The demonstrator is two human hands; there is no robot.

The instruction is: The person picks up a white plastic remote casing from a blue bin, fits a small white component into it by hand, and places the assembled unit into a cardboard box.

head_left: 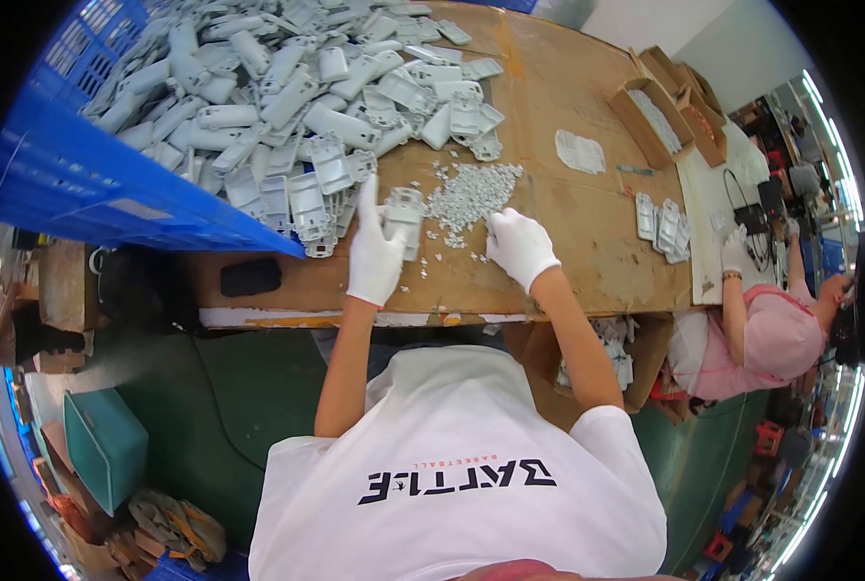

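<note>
My left hand [376, 254], in a white glove, grips a light grey plastic housing [404, 221] along its side, with the moulded inner face up. My right hand [522, 248], gloved too, is at the near right edge of a heap of tiny whitish plastic pieces [473, 197]. Its fingers are curled together; whatever is between them is too small to see. Just beyond my left hand rises a large pile of similar grey housings [287, 92], some face up and some face down.
A blue plastic crate [132, 189] lies tipped at the left. A black phone-like object [250, 277] is near the table edge. Several housings [662, 228] sit at the right, with small boxes [657, 121] behind. An open carton [650, 363] stands below. Another person [757, 334] works at right.
</note>
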